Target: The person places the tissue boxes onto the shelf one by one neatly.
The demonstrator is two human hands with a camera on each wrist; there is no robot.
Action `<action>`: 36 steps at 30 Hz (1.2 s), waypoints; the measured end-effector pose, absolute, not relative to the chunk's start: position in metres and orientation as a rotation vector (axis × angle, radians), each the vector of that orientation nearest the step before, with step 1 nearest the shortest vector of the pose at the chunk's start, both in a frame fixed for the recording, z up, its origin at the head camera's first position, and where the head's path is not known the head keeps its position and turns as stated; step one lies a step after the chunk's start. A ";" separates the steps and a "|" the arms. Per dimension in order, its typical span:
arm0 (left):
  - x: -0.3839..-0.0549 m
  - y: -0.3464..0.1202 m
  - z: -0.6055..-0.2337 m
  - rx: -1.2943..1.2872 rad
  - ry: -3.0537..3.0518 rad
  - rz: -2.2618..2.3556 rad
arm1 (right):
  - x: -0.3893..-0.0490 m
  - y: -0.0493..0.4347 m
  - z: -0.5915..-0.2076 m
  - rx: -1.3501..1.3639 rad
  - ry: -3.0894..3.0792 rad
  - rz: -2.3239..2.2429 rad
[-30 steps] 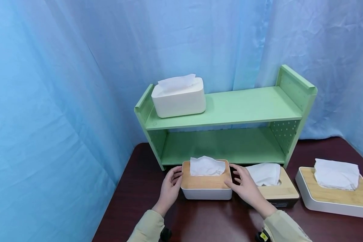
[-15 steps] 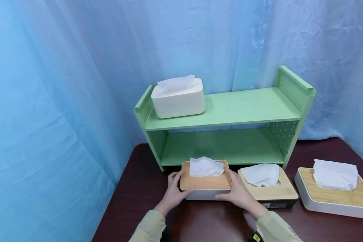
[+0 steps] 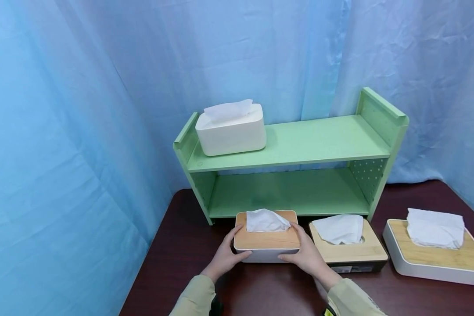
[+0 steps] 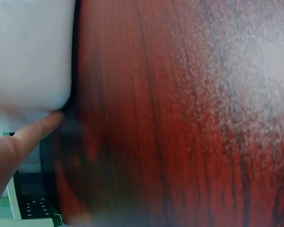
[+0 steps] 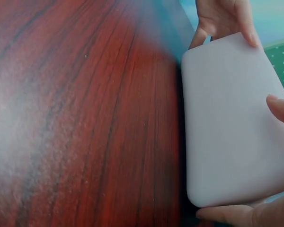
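In the head view a white tissue box with a wooden lid (image 3: 266,240) sits in front of the shelf, a white tissue (image 3: 265,220) poking from its slot. My left hand (image 3: 226,254) grips its left end, and my right hand (image 3: 307,255) grips the right end. Both thumbs press the front wall. The right wrist view shows the box's smooth white front (image 5: 232,123) between the two hands. In the left wrist view a finger (image 4: 38,130) touches the box's lower corner. Whether the box is fully on the table, I cannot tell.
A green two-tier shelf (image 3: 328,136) stands behind, with a white tissue box (image 3: 233,136) on its upper left. To the right are a black tissue box with a wooden lid (image 3: 351,254) and a wider white one (image 3: 438,270) on the dark red table (image 3: 174,254).
Both hands have closed in on the box, and the thumbs have come round onto its front wall. The box has barely shifted, while its tissue has sagged a little.
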State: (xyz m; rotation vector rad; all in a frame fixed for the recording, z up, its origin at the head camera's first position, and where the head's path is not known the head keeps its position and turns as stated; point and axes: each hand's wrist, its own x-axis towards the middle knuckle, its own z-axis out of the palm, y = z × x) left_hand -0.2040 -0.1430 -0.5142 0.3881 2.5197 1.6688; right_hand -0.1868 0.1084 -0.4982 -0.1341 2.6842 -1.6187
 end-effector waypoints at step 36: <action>-0.207 -0.155 -0.510 0.363 2.472 1.723 | -0.191 0.105 -0.490 -0.051 2.625 -1.712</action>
